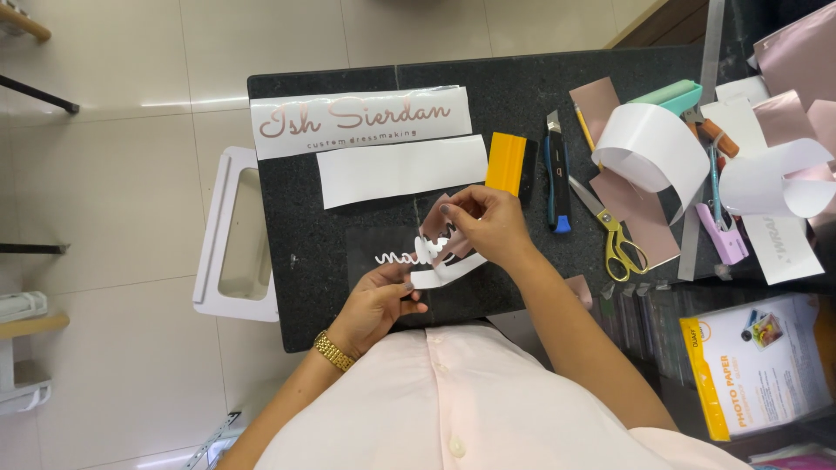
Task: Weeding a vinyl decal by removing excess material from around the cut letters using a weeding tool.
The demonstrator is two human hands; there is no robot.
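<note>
Pinching the white backing strip (435,277) at its lower edge, your left hand (376,300) has fingers closed on it. Strip's long axis runs left-right over the black table (305,244). Your right hand (488,222) grips the rose-gold vinyl piece (433,223), fingertips shut, just above the strip.

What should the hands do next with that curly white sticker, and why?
Probably keep peeling slowly. The right hand pinches a pinkish flap lifted off the sticker sheet, while the left hand pins the sheet's lower edge. The white cursive letters are thin and loopy, and part of the sheet is not yet peeled, so a gentle, low pull seems least likely to tear them.
</note>
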